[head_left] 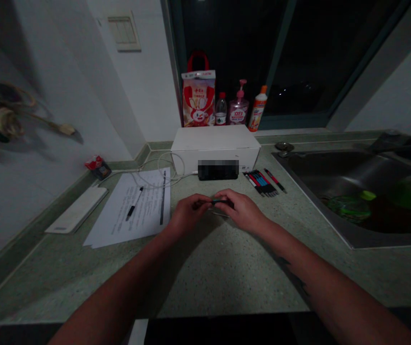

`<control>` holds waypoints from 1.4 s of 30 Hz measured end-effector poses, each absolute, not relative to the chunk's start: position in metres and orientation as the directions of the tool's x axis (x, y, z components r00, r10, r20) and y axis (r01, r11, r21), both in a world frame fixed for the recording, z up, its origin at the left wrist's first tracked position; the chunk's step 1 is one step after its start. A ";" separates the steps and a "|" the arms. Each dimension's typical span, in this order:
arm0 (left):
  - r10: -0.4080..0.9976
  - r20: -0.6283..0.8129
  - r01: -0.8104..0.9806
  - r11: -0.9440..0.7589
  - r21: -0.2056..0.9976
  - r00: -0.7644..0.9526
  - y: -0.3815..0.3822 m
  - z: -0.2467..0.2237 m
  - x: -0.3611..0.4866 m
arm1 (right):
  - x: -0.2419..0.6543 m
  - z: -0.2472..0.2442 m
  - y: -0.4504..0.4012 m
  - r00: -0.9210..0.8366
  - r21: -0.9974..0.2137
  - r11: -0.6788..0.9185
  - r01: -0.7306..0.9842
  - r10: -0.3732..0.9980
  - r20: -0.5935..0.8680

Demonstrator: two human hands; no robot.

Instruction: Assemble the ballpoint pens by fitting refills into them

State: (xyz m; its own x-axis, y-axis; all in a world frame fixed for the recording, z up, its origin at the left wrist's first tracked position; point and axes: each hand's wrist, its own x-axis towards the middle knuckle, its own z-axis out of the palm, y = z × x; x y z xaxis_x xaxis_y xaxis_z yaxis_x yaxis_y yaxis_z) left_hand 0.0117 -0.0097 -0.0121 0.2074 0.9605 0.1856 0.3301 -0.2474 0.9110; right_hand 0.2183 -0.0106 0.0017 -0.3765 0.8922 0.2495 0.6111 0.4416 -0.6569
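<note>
Over the counter, my left hand (189,211) and my right hand (242,207) meet with fingertips pinched. Between them is a slim dark pen (219,201), held at both ends; fingers cover much of it, so I cannot tell whether it is whole or in parts. Just below the fingertips a thin pale stick (221,214) lies on the counter, perhaps a pen refill. To the right of my hands lies a row of several pens (261,183) in black, red and blue. One red and black pen (275,180) lies apart from that row.
Behind my hands, a phone (218,171) leans on a white box (216,140), with a white cable (151,186) attached. Left are printed sheets (119,223) with a pen (134,203) on them, and a white power bank-like slab (78,211). A steel sink (315,196) is right.
</note>
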 end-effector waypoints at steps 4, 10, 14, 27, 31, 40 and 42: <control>0.962 0.177 0.334 -0.239 0.912 0.207 -0.010 -0.009 0.011 | 0.219 0.002 -0.011 -0.359 -0.655 0.424 0.626 0.902 0.241; 0.962 0.193 0.355 -0.252 0.900 0.193 -0.010 -0.006 0.009 | 0.219 0.004 -0.010 -0.346 -0.662 0.397 0.636 0.913 0.214; 0.962 0.187 0.360 -0.249 0.899 0.199 -0.010 -0.005 0.010 | 0.220 0.002 -0.009 -0.359 -0.644 0.428 0.634 0.901 0.245; 0.966 0.180 0.369 -0.239 0.898 0.187 -0.011 -0.003 0.011 | 0.220 0.000 -0.008 -0.376 -0.637 0.433 0.638 0.897 0.233; 0.966 0.180 0.382 -0.240 0.892 0.186 -0.011 -0.003 0.011 | 0.220 -0.001 -0.008 -0.344 -0.658 0.421 0.624 0.904 0.252; 0.967 0.167 0.384 -0.231 0.894 0.193 -0.011 -0.004 0.010 | 0.219 0.002 -0.009 -0.354 -0.658 0.434 0.615 0.898 0.262; 0.967 0.159 0.383 -0.225 0.896 0.198 -0.011 -0.005 0.010 | 0.220 0.002 -0.009 -0.368 -0.652 0.441 0.616 0.894 0.257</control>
State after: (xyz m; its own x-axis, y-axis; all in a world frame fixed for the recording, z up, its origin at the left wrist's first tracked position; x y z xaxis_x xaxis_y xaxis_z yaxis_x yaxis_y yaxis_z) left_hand 0.0103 -0.0109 -0.0055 0.1977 0.9673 0.1589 0.3825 -0.2253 0.8960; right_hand 0.2197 -0.0092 0.0022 -0.3682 0.8936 0.2566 0.6164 0.4412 -0.6522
